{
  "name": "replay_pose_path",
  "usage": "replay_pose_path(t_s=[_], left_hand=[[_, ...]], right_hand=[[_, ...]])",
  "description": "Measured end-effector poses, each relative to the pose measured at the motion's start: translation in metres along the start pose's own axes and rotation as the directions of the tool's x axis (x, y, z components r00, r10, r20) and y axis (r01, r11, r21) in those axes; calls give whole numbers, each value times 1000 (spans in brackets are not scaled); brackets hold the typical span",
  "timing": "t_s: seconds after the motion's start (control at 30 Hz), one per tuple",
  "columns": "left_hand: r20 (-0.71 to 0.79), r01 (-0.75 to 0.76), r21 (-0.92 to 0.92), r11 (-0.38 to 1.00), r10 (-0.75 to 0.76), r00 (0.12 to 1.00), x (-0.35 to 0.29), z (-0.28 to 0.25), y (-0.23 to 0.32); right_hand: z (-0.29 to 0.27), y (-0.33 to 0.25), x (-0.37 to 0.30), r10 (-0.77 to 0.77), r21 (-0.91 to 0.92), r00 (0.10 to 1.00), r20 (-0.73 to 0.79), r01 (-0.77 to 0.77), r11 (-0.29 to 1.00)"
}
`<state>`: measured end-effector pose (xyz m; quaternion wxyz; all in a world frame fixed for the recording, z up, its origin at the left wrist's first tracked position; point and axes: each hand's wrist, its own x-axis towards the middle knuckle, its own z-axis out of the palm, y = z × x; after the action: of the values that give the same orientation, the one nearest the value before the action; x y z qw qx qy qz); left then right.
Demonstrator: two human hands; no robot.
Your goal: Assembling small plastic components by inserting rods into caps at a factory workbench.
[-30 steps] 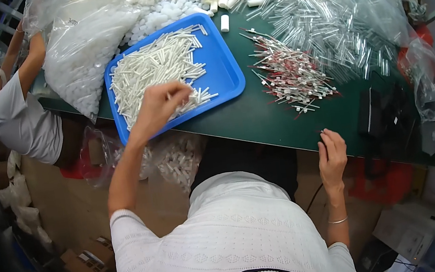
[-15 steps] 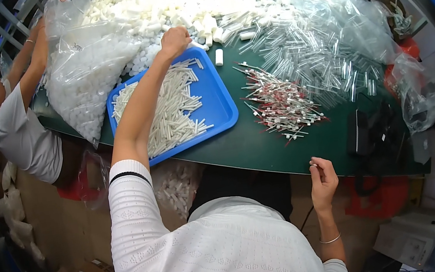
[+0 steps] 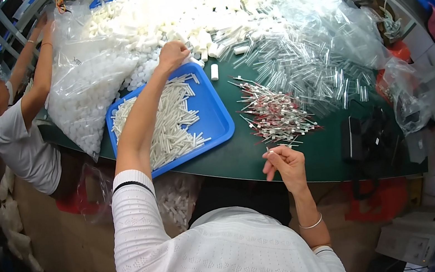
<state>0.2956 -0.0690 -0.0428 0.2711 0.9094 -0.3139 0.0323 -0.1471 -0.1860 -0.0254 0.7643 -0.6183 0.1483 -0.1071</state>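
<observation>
My left hand [image 3: 173, 56] is stretched over the blue tray [image 3: 219, 114] to the near edge of a heap of white plastic pieces [image 3: 188, 30]. Its fingers are curled closed, and whatever they hold is hidden. Thin white sticks or tubes [image 3: 169, 134] fill much of the tray. At the table's front edge, my right hand [image 3: 288, 167] pinches a small, thin white piece whose kind is unclear. Just beyond that hand lies a pile of thin red-and-white pieces with small white ends [image 3: 275, 107].
Clear tubes [image 3: 296, 59] spread at the right beside clear plastic sheeting [image 3: 344, 21]. A white cylinder [image 3: 214, 72] stands near the tray. A bag of white pieces [image 3: 80, 100] leans at the left, by a co-worker [image 3: 24, 139]. A black device [image 3: 352, 138] sits at the right.
My right hand has moved left and forward, closer to the red-and-white pile. The left hand stays at the white heap. Another person's hand and wrist have appeared at the far edge.
</observation>
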Motion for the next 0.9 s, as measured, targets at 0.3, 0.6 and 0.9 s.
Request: replay_pose_path(t_s=[0.3, 0.6, 0.9], left_hand=[[459, 469, -874, -123, 105, 882, -190, -27, 102], [559, 565, -712, -417, 151, 815, -277, -15, 130], [577, 567, -732, -376, 98, 811, -283, -9, 130]], right_hand=[[32, -18, 9, -286, -364, 958, -23, 259, 895], [48, -16, 11, -417, -553, 909, 6, 351, 756], [44, -14, 3, -342, -456, 938, 48, 325, 828]])
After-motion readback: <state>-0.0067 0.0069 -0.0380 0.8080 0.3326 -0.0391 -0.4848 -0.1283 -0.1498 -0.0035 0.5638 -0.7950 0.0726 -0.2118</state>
